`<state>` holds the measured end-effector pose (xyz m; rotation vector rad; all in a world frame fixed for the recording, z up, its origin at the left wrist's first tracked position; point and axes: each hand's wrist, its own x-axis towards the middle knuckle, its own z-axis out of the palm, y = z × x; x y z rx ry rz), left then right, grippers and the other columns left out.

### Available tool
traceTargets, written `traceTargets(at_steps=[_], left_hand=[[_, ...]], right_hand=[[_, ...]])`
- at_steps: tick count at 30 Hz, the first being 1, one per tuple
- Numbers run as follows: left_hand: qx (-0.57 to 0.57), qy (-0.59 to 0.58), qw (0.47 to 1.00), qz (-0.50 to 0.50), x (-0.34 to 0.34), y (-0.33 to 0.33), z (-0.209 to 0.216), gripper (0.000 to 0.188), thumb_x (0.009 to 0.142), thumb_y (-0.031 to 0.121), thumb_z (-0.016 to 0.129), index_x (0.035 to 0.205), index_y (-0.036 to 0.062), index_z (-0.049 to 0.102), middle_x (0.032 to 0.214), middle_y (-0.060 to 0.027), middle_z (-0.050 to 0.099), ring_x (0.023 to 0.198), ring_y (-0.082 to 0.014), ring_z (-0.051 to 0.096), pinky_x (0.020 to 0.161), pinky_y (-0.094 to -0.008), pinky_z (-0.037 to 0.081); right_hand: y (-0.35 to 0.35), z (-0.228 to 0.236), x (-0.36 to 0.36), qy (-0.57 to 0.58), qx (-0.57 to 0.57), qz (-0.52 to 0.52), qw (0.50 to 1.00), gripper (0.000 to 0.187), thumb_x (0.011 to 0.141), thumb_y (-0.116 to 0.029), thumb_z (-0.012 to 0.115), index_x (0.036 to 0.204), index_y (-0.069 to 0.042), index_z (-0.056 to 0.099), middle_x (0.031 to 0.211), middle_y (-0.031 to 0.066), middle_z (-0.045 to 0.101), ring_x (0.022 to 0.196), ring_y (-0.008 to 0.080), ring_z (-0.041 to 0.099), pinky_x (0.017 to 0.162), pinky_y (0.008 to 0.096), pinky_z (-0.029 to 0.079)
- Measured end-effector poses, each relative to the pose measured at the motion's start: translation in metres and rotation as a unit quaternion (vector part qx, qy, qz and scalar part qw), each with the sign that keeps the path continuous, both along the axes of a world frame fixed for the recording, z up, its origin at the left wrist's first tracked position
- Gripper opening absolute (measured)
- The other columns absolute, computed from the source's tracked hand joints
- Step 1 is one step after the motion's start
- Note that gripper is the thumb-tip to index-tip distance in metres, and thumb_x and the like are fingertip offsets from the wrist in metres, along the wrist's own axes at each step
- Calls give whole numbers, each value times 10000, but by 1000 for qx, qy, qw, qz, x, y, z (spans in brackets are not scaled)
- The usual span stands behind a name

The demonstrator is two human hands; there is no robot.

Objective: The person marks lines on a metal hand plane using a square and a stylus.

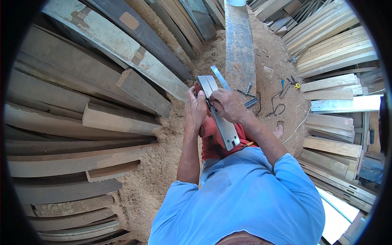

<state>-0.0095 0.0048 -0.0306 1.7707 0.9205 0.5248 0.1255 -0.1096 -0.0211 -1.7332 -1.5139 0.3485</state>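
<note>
An electric hand planer with a red body rests upside down over my lap, its flat metal sole facing up. My left hand is wrapped round its far left side, with the thumb along the edge. My right hand is closed, its fingertips pinched at the slot in the middle of the sole. Whatever is between those fingertips is hidden. Just beyond the planer lies a flat metal strip, like a ruler. A small T-shaped metal tool sits to the right of my right hand.
A long worn plank runs away from me, with a white container at its far end. Dark cable and a yellow-and-black object lie on the sawdust-covered floor. Timber stacks line the left; more boards are on the right.
</note>
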Motion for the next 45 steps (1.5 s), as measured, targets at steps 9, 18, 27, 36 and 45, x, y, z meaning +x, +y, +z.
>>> traceTargets(at_steps=[9,18,27,36,45], left_hand=[[-7,7,1000,-4,0,1,2,620,1074,436,428,1423,-76,428,1272,-359,624,1213,-495,614,1022,-508,474],[9,6,1000,-1,-1,0,2,631,1074,458,417,1415,-73,435,1259,-358,627,1188,-496,620,1016,-514,469],[-1,-8,1000,-2,1,1,-2,648,1069,468,424,1420,-76,433,1265,-367,622,1208,-502,610,1031,-512,458],[5,13,1000,-3,2,1,1,637,1072,457,417,1422,-74,432,1279,-364,618,1222,-504,600,1037,-517,452],[4,23,1000,6,1,-2,5,630,1071,459,417,1419,-67,440,1278,-356,623,1221,-500,602,1033,-513,454]], right_hand=[[1,1,2,-14,-9,3,1000,122,927,-119,666,1004,-25,656,944,171,651,910,384,657,817,473,528],[1,-3,4,-28,-7,8,1000,124,923,-128,669,984,-24,639,942,178,641,916,389,650,811,484,524],[0,-6,6,-27,-24,11,999,123,926,-116,662,998,-21,634,946,178,637,942,392,643,828,481,521],[-1,-9,8,-16,-5,23,1000,135,945,-159,648,1009,-42,637,967,165,642,951,370,654,824,481,526],[-1,0,4,-3,-3,24,1000,118,938,-124,652,990,-19,636,952,174,646,931,395,648,822,476,517]])
